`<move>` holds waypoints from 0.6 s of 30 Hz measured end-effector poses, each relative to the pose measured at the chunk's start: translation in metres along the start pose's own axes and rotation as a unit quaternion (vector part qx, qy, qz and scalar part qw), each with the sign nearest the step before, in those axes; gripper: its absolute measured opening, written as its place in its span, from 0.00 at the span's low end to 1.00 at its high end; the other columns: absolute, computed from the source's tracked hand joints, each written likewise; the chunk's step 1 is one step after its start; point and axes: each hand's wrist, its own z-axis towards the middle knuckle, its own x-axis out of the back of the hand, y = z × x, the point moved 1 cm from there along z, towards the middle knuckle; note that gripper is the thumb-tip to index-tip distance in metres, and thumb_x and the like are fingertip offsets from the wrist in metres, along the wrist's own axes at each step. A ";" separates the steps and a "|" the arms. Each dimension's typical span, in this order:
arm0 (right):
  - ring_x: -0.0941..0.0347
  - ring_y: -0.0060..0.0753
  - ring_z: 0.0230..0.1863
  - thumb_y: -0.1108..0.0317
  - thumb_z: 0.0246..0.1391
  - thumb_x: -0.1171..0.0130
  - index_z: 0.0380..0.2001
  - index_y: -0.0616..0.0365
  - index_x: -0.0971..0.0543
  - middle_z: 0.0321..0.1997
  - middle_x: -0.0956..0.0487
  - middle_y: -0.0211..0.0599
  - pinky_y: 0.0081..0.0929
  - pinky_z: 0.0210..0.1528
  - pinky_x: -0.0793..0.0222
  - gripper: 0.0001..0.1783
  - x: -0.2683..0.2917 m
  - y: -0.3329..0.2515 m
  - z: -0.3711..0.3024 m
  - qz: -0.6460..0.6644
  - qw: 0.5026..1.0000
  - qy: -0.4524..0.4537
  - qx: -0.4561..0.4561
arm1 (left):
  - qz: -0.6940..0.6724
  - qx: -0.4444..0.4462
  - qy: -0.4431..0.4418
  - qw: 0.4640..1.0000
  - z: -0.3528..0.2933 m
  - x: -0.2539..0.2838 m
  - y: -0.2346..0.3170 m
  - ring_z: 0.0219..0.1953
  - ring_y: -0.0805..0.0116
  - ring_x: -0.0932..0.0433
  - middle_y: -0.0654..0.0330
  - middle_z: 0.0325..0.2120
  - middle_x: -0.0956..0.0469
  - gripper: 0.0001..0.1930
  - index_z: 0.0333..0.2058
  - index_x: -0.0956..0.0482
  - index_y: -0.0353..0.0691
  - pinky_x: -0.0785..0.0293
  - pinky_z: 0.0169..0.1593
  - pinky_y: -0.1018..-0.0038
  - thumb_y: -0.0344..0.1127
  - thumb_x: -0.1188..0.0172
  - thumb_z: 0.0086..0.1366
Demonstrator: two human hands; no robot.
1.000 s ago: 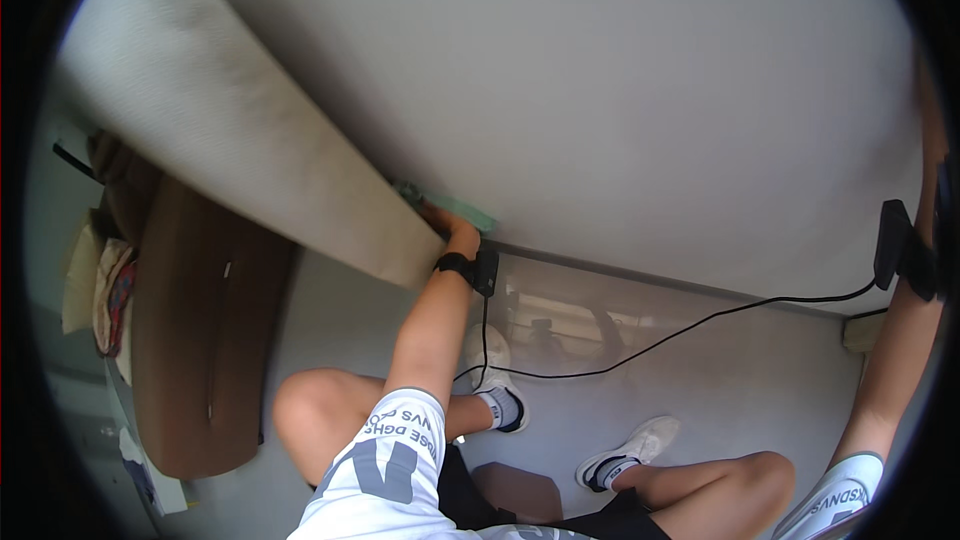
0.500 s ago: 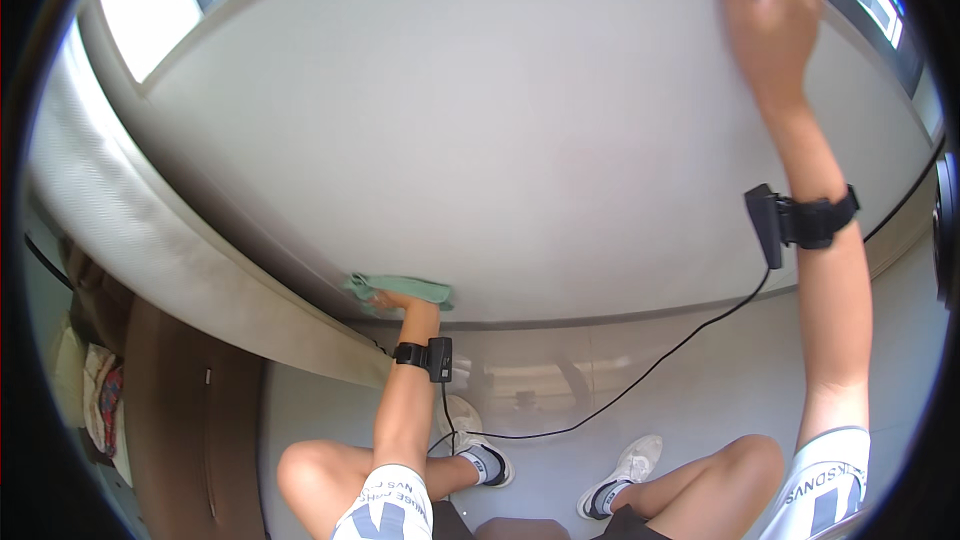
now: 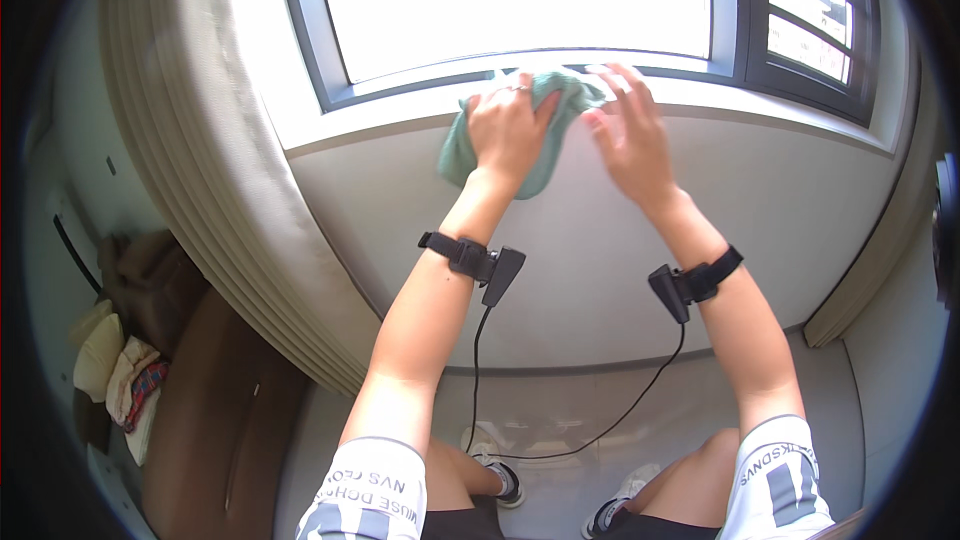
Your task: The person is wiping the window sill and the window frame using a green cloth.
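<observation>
A green cloth [image 3: 457, 155] hangs bunched in my left hand [image 3: 508, 130], whose fingers close over it at the height of the window sill [image 3: 690, 95]. Part of the cloth drapes down in front of the white wall panel [image 3: 600, 270] below the sill. Just right of the cloth is my right hand [image 3: 632, 140], slightly blurred, its fingers apart and its thumb toward the cloth's edge. I see nothing held in it. Each forearm wears a black strap with a small black device [image 3: 503, 277] on a cable.
Beige curtains [image 3: 210, 190] hang at the left, with another curtain [image 3: 860, 250] at the right. A dark-framed window [image 3: 810, 40] is beyond the sill. At the lower left stands a brown piece of furniture [image 3: 215, 420] beside folded fabrics [image 3: 130, 380]. The black cable [image 3: 600, 435] loops above the floor.
My left hand has risen with the cloth from the panel's bottom edge to the sill. My right hand has come down and inward, beside the cloth. The view now takes in more window.
</observation>
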 end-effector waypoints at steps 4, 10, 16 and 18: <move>0.43 0.56 0.70 0.39 0.60 0.47 0.63 0.49 0.31 0.68 0.36 0.49 0.55 0.72 0.55 0.35 -0.035 -0.022 0.019 -0.095 0.988 -0.107 0.057 | -0.192 0.000 -0.144 0.971 0.052 0.014 -0.014 0.51 0.53 0.22 0.43 0.43 0.22 0.26 0.61 0.35 0.30 0.31 0.59 0.63 0.34 0.44 0.66; 0.39 0.52 0.67 0.31 0.49 0.40 0.57 0.48 0.27 0.61 0.29 0.45 0.59 0.71 0.56 0.41 -0.090 -0.048 0.017 -0.223 0.969 -0.097 0.047 | -0.265 0.065 0.127 0.954 0.022 0.058 -0.135 0.46 0.59 0.19 0.48 0.41 0.18 0.17 0.47 0.21 0.30 0.25 0.53 0.68 0.38 0.50 0.71; 0.29 0.53 0.42 0.77 0.33 0.32 0.35 0.57 0.27 0.37 0.26 0.45 0.45 0.47 0.32 0.21 -0.035 -0.003 0.011 -0.054 0.997 0.051 0.033 | 0.178 -0.063 0.154 0.970 -0.015 0.056 -0.166 0.21 0.50 0.20 0.49 0.18 0.21 0.31 0.18 0.20 0.38 0.26 0.27 0.59 0.54 0.58 0.72; 0.28 0.50 0.44 0.74 0.43 0.30 0.41 0.57 0.28 0.37 0.25 0.42 0.41 0.50 0.32 0.21 0.030 -0.011 0.004 0.014 0.984 0.079 -0.160 | 0.183 -0.075 0.176 0.964 -0.011 0.056 -0.163 0.19 0.51 0.22 0.50 0.16 0.23 0.31 0.18 0.20 0.37 0.27 0.26 0.60 0.53 0.58 0.72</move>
